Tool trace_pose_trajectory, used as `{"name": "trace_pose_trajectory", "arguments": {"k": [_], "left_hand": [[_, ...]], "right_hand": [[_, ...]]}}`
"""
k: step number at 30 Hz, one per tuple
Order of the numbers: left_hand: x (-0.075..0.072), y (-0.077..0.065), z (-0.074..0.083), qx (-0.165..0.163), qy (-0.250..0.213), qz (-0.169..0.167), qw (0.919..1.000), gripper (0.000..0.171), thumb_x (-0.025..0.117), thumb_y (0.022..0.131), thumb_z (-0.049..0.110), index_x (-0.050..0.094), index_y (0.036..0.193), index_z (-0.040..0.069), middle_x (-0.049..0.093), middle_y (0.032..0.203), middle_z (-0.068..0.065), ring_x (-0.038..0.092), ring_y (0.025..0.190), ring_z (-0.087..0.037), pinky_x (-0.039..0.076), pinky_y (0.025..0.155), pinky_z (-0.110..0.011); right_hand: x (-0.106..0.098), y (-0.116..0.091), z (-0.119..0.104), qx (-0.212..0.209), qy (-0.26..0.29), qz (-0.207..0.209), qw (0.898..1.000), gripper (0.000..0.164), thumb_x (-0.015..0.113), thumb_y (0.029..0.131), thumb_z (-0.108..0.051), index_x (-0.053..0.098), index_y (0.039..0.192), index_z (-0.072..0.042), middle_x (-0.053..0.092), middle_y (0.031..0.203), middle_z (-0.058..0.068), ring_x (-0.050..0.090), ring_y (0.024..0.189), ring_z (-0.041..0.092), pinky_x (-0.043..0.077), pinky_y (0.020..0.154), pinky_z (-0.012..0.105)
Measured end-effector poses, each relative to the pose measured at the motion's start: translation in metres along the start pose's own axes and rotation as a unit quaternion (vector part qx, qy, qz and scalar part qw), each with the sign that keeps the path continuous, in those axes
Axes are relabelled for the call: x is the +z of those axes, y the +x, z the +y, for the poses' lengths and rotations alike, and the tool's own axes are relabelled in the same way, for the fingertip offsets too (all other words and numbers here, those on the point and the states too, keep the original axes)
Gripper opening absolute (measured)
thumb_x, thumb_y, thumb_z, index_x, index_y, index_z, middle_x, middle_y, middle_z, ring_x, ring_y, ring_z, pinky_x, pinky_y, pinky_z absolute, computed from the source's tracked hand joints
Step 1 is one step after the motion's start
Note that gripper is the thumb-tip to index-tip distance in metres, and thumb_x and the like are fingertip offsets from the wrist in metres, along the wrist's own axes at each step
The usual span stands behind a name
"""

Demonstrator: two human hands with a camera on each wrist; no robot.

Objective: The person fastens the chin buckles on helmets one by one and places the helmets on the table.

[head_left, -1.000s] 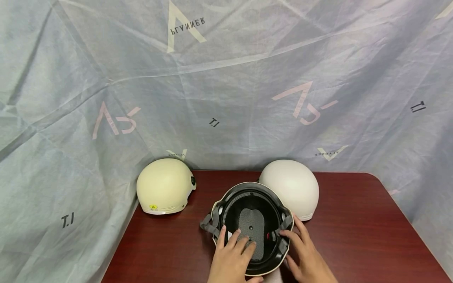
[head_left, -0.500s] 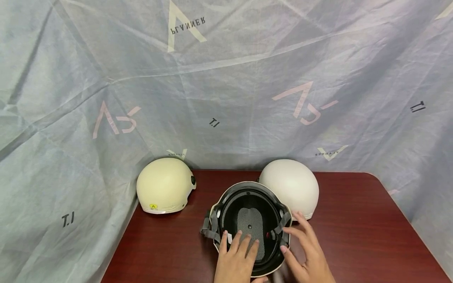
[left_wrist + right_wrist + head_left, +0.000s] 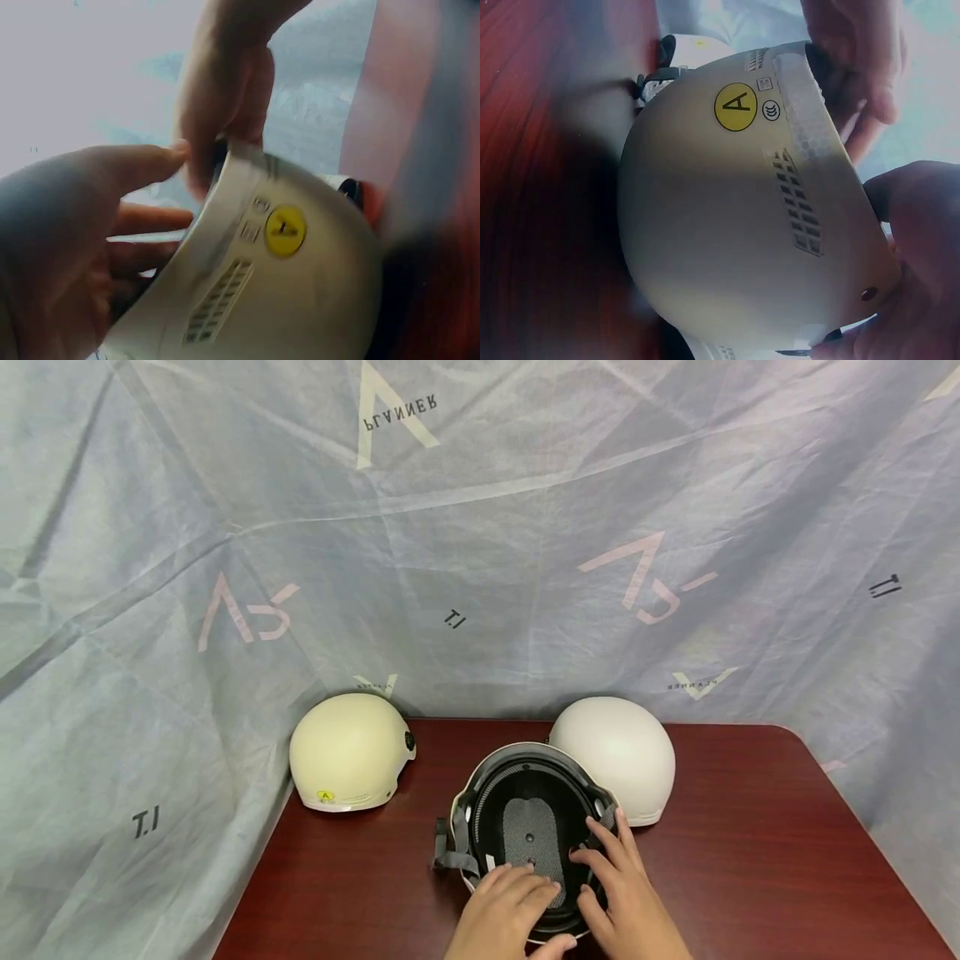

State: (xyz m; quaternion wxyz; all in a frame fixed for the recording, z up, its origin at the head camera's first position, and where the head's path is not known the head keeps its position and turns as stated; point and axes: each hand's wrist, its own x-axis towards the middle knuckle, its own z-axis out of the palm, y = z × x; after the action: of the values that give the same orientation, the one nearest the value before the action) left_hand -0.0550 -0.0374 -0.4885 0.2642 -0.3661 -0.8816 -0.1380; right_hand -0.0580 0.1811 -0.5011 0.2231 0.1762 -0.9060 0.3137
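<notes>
An upturned helmet [image 3: 527, 760] with a black lined interior rests on the table in the head view, its opening facing up. My left hand [image 3: 498, 914] lies over the near rim with its fingers inside, thumb apart from them near the rim. My right hand [image 3: 630, 897] reaches over the right rim, its fingers spread and slightly bent by the right strap, which they partly cover. The grey left chin strap [image 3: 450, 858] hangs outside the rim. Both wrist views show the helmet's pale shell [image 3: 697, 217] with a yellow "A" sticker [image 3: 285, 231].
A cream helmet [image 3: 348, 753] stands dome up at the left back of the dark red table [image 3: 750, 843]. Another white helmet [image 3: 615, 756] stands dome up just behind the upturned one. A grey printed cloth [image 3: 480, 543] hangs behind the table.
My right hand, a little clear of the right rim half a second ago, has moved left into the helmet. The left fingers have drawn back toward the near rim. The helmet has shifted slightly.
</notes>
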Motion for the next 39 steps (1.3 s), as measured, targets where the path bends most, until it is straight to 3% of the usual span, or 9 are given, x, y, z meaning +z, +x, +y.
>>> {"name": "trace_pose_trajectory", "arguments": {"k": [3,8,11,15,18,22,28,33,39], "left_hand": [[-0.006,0.003,-0.008,-0.018,-0.039,0.036,0.9984,0.037,0.079,0.091,0.05,0.077,0.117,0.023,0.076,0.12,0.009,0.069,0.126,-0.017,0.057,0.104,-0.043],[-0.015,0.005,-0.023,-0.089,-0.026,0.087,0.9919,0.036,0.082,0.087,0.035,0.076,0.119,0.021,0.07,0.137,-0.001,0.057,0.142,-0.032,0.037,0.12,-0.052],[-0.018,0.003,-0.028,-0.158,-0.043,0.077,0.9835,0.042,0.083,0.083,0.025,0.075,0.124,0.02,0.063,0.147,-0.007,0.048,0.148,-0.038,0.022,0.124,-0.057],[-0.02,-0.001,-0.03,-0.237,-0.101,0.036,0.9656,0.057,0.083,0.08,0.015,0.07,0.135,0.02,0.053,0.158,-0.012,0.039,0.153,-0.043,0.023,0.12,-0.069],[-0.019,-0.004,-0.03,-0.264,-0.133,0.004,0.9553,0.069,0.078,0.076,0.01,0.065,0.142,0.022,0.047,0.163,-0.013,0.042,0.152,-0.044,0.035,0.113,-0.074],[-0.019,-0.004,-0.028,-0.266,-0.159,-0.029,0.9504,0.073,0.069,0.072,0.002,0.064,0.142,0.022,0.047,0.163,-0.01,0.047,0.149,-0.042,0.056,0.099,-0.052],[-0.019,-0.002,-0.023,-0.249,-0.183,-0.024,0.9508,0.064,0.061,0.071,-0.006,0.072,0.128,0.02,0.055,0.156,-0.003,0.047,0.148,-0.046,0.049,0.063,-0.025],[-0.013,-0.004,-0.017,-0.214,-0.145,0.021,0.9658,0.063,0.059,0.065,-0.006,0.075,0.12,0.022,0.062,0.148,-0.001,0.055,0.139,-0.048,0.053,0.06,-0.03],[-0.008,-0.004,-0.014,-0.194,-0.087,0.055,0.9756,0.061,0.059,0.061,-0.004,0.077,0.113,0.024,0.065,0.144,0.0,0.059,0.137,-0.045,0.061,0.07,-0.043]], "right_hand": [[-0.001,-0.003,0.002,0.0,0.009,-0.003,1.0,0.04,0.076,0.074,0.004,0.075,0.107,-0.018,0.058,0.15,0.018,0.017,0.165,0.037,0.001,0.124,0.007],[-0.003,-0.007,0.005,-0.013,0.036,-0.004,0.999,0.048,0.072,0.07,0.006,0.074,0.108,-0.024,0.058,0.148,0.021,0.001,0.166,0.008,0.001,0.121,0.005],[-0.005,-0.01,0.008,-0.023,0.039,-0.009,0.999,0.049,0.073,0.07,0.005,0.074,0.107,-0.028,0.059,0.147,0.02,-0.002,0.165,0.004,0.002,0.119,0.004],[-0.008,-0.015,0.01,-0.032,0.018,-0.022,0.999,0.045,0.077,0.072,0.001,0.074,0.106,-0.028,0.059,0.147,0.018,-0.003,0.166,0.008,0.003,0.119,0.003],[-0.012,-0.016,0.01,-0.033,-0.015,-0.032,0.999,0.044,0.081,0.07,-0.006,0.074,0.107,-0.03,0.061,0.147,0.014,0.01,0.167,0.017,0.032,0.127,0.036],[-0.023,-0.006,0.005,-0.008,-0.077,-0.08,0.994,0.048,0.084,0.066,-0.018,0.075,0.112,-0.028,0.062,0.15,0.008,0.04,0.149,0.039,0.054,0.093,0.061],[-0.035,0.012,-0.004,0.025,-0.168,-0.133,0.976,0.055,0.091,0.062,-0.022,0.077,0.115,-0.02,0.068,0.138,0.003,0.055,0.118,0.033,0.053,0.089,0.053],[-0.027,0.012,-0.005,0.008,-0.207,-0.105,0.973,0.055,0.091,0.051,-0.013,0.08,0.105,-0.019,0.072,0.106,-0.005,0.051,0.093,0.021,0.049,0.077,0.042],[-0.018,0.012,-0.009,0.034,-0.216,-0.127,0.968,0.047,0.091,0.055,-0.009,0.08,0.1,-0.018,0.076,0.094,-0.008,0.053,0.091,0.017,0.048,0.078,0.041]]}}
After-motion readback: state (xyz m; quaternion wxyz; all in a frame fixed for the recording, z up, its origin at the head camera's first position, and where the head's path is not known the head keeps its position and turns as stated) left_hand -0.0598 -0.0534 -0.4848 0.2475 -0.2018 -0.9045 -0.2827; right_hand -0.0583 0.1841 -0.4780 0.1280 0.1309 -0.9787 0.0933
